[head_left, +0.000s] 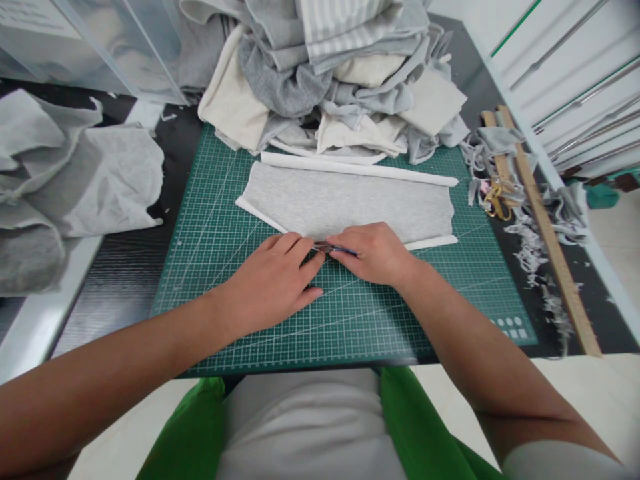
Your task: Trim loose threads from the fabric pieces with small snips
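Note:
A light grey knit fabric piece (360, 200) with white bound edges lies flat on a green cutting mat (370, 313). At its near edge, my right hand (377, 253) is closed around small thread snips (324, 247) with metal blades and a dark blue handle. The blades point left, along the white edge. My left hand (273, 280) rests palm down at the same edge, fingers stretched onto the fabric and the thumb apart on the mat. Its fingertips are right beside the snips' tip. My fingers cover part of the edge there.
Behind the piece rises a heap of grey and cream fabric (285, 87). More grey cloth (100, 180) lies on the left. On the right are wooden rulers (555, 260), gold-handled scissors (496, 201) and thread scraps (529, 250). A translucent bin (100, 40) stands at the back left.

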Available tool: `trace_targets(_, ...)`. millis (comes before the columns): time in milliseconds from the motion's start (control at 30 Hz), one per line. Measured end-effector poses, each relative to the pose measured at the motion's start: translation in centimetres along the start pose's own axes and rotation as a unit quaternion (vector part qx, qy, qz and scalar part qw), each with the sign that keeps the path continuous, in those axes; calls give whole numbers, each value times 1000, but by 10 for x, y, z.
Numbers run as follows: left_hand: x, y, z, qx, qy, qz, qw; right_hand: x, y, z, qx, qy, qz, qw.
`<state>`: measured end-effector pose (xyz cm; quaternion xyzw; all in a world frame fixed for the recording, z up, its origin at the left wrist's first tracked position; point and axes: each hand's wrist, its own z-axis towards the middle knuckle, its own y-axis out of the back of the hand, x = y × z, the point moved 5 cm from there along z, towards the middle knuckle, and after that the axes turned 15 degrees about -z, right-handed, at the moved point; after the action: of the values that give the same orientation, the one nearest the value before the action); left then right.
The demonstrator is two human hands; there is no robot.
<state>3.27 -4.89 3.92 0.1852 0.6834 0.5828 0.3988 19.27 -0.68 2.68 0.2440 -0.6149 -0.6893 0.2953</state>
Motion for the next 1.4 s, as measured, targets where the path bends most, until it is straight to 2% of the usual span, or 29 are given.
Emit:
trace_targets(600, -1, 1, 0, 6, 2, 4, 1000, 5, 3, 3, 38, 4, -23, 999)
trace_targets(833, -1, 0, 0, 0, 0, 2, 1000, 1, 0, 1, 9, -8, 1, 1000)
trace_targets(1133, -9, 1, -1, -5, 20, 15, 1000, 3, 1, 1, -8, -5, -32, 999)
trace_targets(1400, -16, -2, -5, -17, 18, 31, 999, 4, 2, 2, -4, -10, -38, 999)
